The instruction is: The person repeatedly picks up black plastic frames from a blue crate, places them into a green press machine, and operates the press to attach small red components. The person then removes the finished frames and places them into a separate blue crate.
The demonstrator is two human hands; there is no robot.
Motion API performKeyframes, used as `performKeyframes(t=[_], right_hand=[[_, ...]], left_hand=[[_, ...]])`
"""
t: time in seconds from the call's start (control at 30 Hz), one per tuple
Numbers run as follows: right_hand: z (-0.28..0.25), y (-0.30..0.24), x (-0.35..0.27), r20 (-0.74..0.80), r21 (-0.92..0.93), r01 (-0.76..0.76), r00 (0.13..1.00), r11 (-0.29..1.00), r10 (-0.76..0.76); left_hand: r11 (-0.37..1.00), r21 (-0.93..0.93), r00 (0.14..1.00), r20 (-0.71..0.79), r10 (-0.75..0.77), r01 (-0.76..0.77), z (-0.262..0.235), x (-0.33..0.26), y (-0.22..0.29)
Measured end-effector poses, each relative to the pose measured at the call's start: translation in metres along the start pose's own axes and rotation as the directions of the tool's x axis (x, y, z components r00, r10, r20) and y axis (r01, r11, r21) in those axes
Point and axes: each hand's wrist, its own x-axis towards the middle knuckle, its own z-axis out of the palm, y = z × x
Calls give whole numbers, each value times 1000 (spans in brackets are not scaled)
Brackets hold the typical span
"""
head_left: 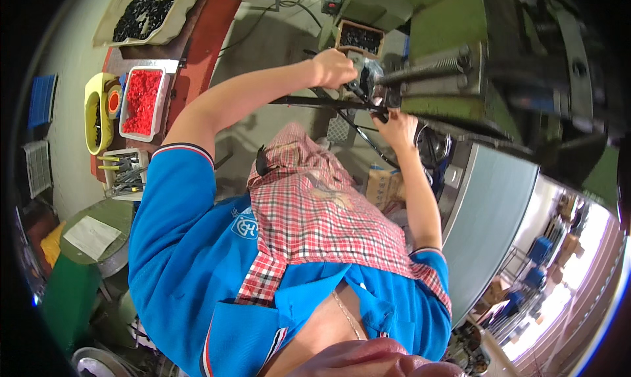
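Observation:
My left hand is closed around the black handle of a tool, whose kind I cannot make out. The handle slants down toward the working end of a green machine. My right hand is on the near side of that spot, fingers bent and pinched at the dark metal there. What lies between its fingertips is hidden. A long dark bar runs leftward from between the two hands. Just right of them, a large coil spring on a rod sticks out of the machine.
A box of small black parts sits beyond my left hand. On the red-edged table at left are a white tray of red pieces, a yellow container and a tool box. A grey-green panel stands right of my right arm.

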Motion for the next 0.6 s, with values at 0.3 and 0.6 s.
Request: performKeyframes(t=[0.3,0.6], right_hand=[[23,-1,-7,-231,88,192,958,977,-168],[27,10,-3,-231,-53,243,941,969,-249]], left_hand=[[910,-397,986,-66,-154,116,20,58,-76],[997,-75,973,-226,-40,23,55,143,-95]])
